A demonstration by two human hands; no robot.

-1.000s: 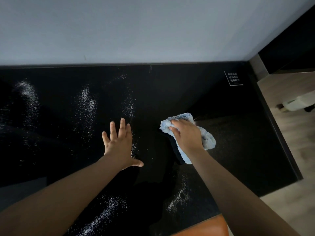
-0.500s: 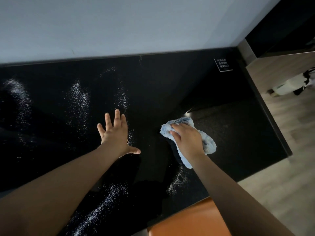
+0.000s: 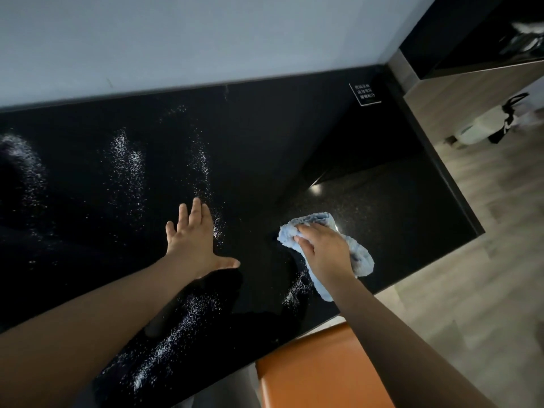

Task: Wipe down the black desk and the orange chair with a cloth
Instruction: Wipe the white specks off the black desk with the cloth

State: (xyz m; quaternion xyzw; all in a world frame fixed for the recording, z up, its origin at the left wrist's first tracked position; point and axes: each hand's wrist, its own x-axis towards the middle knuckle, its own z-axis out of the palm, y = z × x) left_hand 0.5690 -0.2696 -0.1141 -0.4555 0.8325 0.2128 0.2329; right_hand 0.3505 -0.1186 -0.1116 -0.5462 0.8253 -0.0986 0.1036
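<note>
The scene is dim overall. The pale grey-blue wall (image 3: 206, 33) takes a soft, even light, while the glossy black desk top (image 3: 294, 136) stays almost featureless. Only white speckled patches (image 3: 126, 160) and one small hard glint (image 3: 315, 189) catch the light. A dark shadow lies just under the left hand (image 3: 192, 240) and forearm. The crumpled light blue cloth (image 3: 316, 220) gripped in the right hand (image 3: 323, 251) reads clearly. Straight edges bow toward the borders, and the white bin (image 3: 477, 129) at far right is smeared.

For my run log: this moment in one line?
right hand: grips blue cloth on black desk | left hand: flat on desk | orange chair: at desk's near edge
</note>
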